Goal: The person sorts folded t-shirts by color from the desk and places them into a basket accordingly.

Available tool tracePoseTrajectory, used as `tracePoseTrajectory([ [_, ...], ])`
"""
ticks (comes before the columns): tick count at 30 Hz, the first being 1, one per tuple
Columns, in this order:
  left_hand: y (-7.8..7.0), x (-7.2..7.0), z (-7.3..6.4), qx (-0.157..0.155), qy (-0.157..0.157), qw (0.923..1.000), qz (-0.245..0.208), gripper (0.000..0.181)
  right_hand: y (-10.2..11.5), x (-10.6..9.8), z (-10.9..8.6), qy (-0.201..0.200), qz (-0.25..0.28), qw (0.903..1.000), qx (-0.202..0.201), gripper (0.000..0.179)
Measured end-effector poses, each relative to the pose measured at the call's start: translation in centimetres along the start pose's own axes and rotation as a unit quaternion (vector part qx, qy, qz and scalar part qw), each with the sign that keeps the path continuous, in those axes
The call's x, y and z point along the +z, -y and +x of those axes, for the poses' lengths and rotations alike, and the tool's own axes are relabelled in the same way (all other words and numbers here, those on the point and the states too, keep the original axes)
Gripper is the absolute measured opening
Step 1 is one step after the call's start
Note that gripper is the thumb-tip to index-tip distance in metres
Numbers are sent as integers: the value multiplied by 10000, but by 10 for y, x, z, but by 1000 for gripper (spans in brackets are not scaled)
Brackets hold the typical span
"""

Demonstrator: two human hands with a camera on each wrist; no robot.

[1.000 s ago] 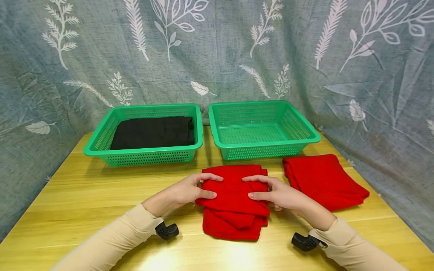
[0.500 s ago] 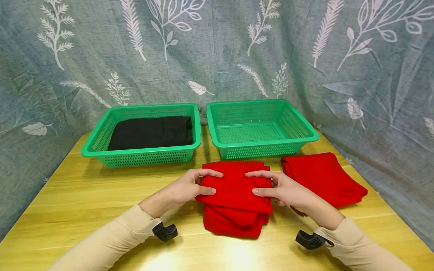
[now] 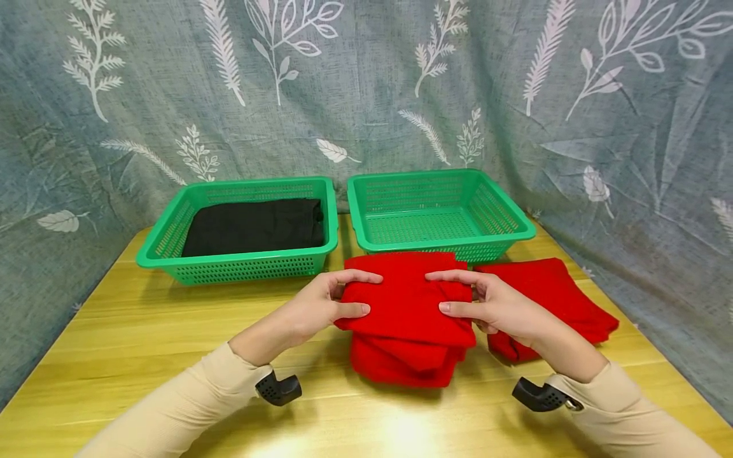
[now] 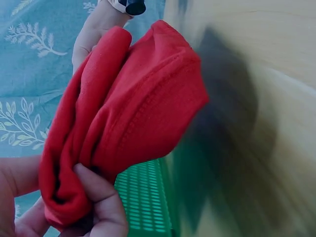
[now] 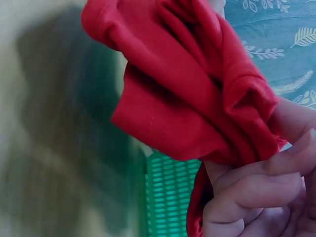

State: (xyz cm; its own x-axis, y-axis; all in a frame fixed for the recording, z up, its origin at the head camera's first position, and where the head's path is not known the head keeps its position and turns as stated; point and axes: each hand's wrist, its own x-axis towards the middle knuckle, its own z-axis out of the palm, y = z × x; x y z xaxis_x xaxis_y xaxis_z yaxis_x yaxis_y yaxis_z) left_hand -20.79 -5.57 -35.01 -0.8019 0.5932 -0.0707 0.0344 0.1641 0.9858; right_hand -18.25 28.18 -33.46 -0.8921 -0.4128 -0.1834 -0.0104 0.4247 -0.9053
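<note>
A folded red garment (image 3: pixel 408 302) hangs between both hands in front of the right basket, lifted off the table. Its loose lower folds droop toward me. My left hand (image 3: pixel 321 304) grips its left edge, thumb and index on top and the other fingers curled underneath. On the opposite edge, my right hand (image 3: pixel 499 305) holds it the same way. A stitched hem (image 4: pixel 148 94) shows on the cloth in the left wrist view. From the right wrist, the curled fingers (image 5: pixel 256 192) are seen under the bunched fabric.
A green basket (image 3: pixel 441 242) stands at the back right with nothing in it. Left of it, another green basket (image 3: pixel 240 261) contains a folded black garment (image 3: pixel 254 224). A second folded red garment (image 3: pixel 555 299) lies on the wooden table (image 3: pixel 143 343) at right. Behind hangs a patterned curtain (image 3: pixel 366 83).
Both hands have raised the red garment from the table and carried it forward and slightly right, toward the right basket. The grip stays the same.
</note>
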Motion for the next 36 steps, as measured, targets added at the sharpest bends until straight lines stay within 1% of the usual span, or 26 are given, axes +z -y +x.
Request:
tracePoseTrajectory([
  [4,-10,0,2,59,10,10000,42,51,8,-7,-2,-27,-23,9999,-130,58],
  [8,-20,0,7,1,-24,10000,92,52,15,-16,-4,-46,-47,9996,-266,57],
  [12,-31,-1,13,27,-60,9999,152,53,22,-26,-5,-86,-159,9990,-412,57],
  [17,-45,-2,23,101,-133,9998,78,54,30,-41,1,-76,-211,9973,-694,56],
  [21,-55,-3,36,149,-204,9997,-61,53,38,-55,9,-113,-233,9969,-746,54],
  [26,-62,-6,54,98,-348,9993,9,51,47,-73,21,-113,-248,9975,-647,54],
  [29,-66,-8,66,68,-457,9989,88,50,51,-84,29,-194,-310,9983,-455,55],
  [31,-68,-9,74,90,-485,9988,49,49,53,-90,35,-327,-376,9983,-308,55],
  [34,-70,-12,87,41,-498,9987,-138,48,55,-98,42,-549,-460,9974,-110,56],
  [36,-72,-14,96,-16,-460,9983,-361,48,57,-103,47,-628,-476,9969,-23,56],
])
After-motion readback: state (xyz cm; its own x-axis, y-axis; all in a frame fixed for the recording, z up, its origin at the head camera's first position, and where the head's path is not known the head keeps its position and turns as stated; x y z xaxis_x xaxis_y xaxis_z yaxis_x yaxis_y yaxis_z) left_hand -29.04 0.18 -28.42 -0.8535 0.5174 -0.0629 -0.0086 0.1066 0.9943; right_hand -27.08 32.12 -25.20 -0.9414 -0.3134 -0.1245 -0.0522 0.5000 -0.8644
